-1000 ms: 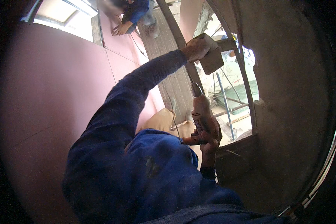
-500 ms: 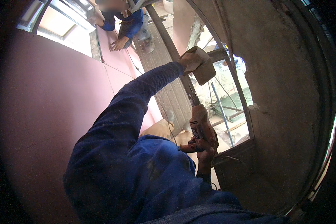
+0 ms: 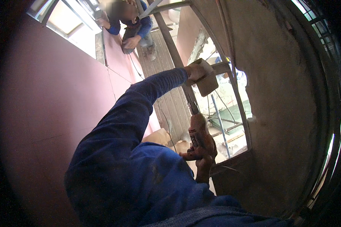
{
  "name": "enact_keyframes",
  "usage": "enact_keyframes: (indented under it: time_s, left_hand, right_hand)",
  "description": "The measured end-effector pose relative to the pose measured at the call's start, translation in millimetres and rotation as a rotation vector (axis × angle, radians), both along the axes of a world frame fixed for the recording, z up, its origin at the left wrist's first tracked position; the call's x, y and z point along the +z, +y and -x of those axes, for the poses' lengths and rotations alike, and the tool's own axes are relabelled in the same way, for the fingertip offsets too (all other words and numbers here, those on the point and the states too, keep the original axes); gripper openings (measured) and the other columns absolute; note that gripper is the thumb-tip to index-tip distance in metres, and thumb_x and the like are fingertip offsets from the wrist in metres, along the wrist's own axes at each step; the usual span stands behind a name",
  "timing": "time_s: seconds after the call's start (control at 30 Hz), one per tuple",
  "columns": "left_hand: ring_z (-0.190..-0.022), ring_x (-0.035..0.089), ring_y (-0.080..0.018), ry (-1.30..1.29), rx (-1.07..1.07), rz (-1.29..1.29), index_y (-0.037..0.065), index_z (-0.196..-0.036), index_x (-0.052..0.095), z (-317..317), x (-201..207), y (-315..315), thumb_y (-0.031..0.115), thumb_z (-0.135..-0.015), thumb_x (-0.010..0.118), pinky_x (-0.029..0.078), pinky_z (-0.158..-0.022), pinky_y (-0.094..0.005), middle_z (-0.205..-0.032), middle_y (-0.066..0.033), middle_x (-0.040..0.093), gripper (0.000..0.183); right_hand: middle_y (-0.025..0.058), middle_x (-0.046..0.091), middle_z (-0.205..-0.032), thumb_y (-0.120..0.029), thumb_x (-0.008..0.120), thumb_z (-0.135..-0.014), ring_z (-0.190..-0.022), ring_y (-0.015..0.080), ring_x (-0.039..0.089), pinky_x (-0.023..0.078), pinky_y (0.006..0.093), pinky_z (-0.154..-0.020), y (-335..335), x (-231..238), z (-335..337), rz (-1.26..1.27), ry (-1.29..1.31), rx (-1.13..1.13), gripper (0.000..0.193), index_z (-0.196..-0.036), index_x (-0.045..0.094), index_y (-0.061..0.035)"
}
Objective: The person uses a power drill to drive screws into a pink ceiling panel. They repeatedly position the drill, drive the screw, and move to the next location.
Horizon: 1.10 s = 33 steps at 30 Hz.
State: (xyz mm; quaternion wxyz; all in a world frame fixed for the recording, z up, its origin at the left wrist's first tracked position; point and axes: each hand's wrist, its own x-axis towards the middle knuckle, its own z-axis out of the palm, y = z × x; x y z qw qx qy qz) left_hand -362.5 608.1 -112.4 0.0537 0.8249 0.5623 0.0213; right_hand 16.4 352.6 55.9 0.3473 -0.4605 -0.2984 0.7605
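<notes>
My left hand [image 3: 195, 72] stretches forward, fingers closed round a brown, box-like piece with flat sides [image 3: 207, 85]; its exact kind is unclear. Below it, my right hand [image 3: 204, 162] grips an orange-brown power drill [image 3: 201, 131]. The drill points up and away, with its dark chuck [image 3: 193, 107] a little below the boxy piece. My hand partly covers the drill's handle. Whether a bit reaches the boxy piece cannot be made out.
Pink panels [image 3: 60, 94] line the left. A perforated metal walkway [image 3: 155, 56] runs beneath, beside a dark steel bar [image 3: 170, 41]. A rough grey wall [image 3: 284, 98] rises right of an opening with scaffold poles [image 3: 220, 121]. A co-worker [image 3: 134, 26] crouches at the upper left.
The view has shifted slightly. The drill and the boxy piece sit a little lower in the picture, still held. The co-worker's lower hand has drawn away from the pink panel.
</notes>
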Motion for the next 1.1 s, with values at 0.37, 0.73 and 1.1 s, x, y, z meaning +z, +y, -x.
enact_keyframes:
  time_s: [0.37,0.73,1.1]
  left_hand:
    - [-0.109,0.071,-0.0253,-0.804,0.039,0.098,0.008,-0.098,0.072,3,-16,-6,0.024,-0.089,0.066,0.058,-0.092,-0.0407,-0.112,-0.0136,0.075,0.019]
    - [-0.092,0.072,-0.0329,-0.134,0.077,0.01,0.009,-0.082,0.068,4,-8,-10,0.025,-0.078,0.073,0.06,-0.081,-0.0441,-0.092,-0.0154,0.073,0.017]
    - [-0.086,0.072,-0.0368,-0.216,0.247,-0.046,0.007,-0.082,0.068,13,-4,-18,0.018,-0.078,0.069,0.059,-0.075,-0.0462,-0.084,-0.0175,0.071,0.012]
  right_hand:
    - [0.0205,0.071,-0.104,-0.005,0.079,-0.072,-0.079,0.0334,0.074,0.066,0.0469,-0.071,11,-8,6,-0.022,0.011,0.032,0.071,-0.137,0.055,0.0046]
    - [0.0206,0.071,-0.104,-0.005,0.079,-0.073,-0.077,0.0338,0.074,0.066,0.0475,-0.07,21,-8,15,-0.042,0.026,0.054,0.069,-0.137,0.055,0.0045]
    - [0.0208,0.07,-0.104,-0.006,0.078,-0.073,-0.076,0.0342,0.074,0.066,0.048,-0.069,26,-8,20,-0.064,0.037,0.092,0.067,-0.136,0.055,0.0044]
